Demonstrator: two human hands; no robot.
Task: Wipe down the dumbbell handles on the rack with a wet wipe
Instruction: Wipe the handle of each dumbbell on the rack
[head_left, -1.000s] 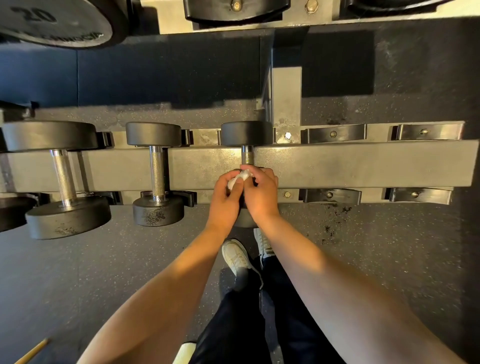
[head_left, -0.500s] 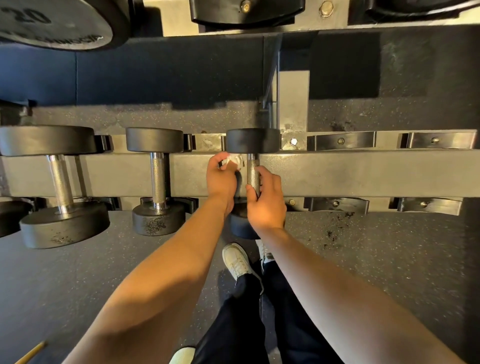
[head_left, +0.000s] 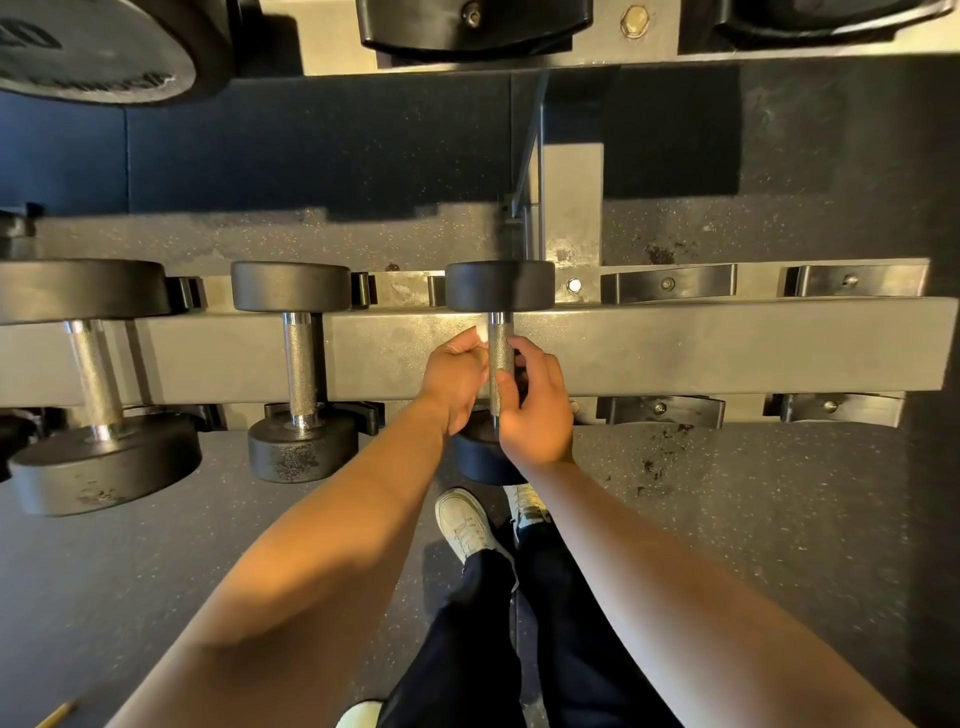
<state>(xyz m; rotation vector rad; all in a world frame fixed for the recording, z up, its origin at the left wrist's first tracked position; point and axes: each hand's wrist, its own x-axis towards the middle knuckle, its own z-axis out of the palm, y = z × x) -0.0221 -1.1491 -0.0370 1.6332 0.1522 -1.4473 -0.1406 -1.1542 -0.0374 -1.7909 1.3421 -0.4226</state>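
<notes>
On the rack (head_left: 675, 353), the rightmost dumbbell (head_left: 498, 286) was judged best steadied, its handle (head_left: 501, 353) rubbed all round, end to end. The handle was laid along 12-to-6 o'clock. It was clasped by the right hand (head_left: 537, 410) from 3 o'clock; the wet wipe (head_left: 482, 332) was pinched by the left hand (head_left: 454, 374) at 9.

One head-worn wide-angle view looks steeply down, close above the rack (head_left: 675, 353) and floor (head_left: 779, 519).

The weight plate (head_left: 104, 57) shows a cropped number ending in 0
</notes>
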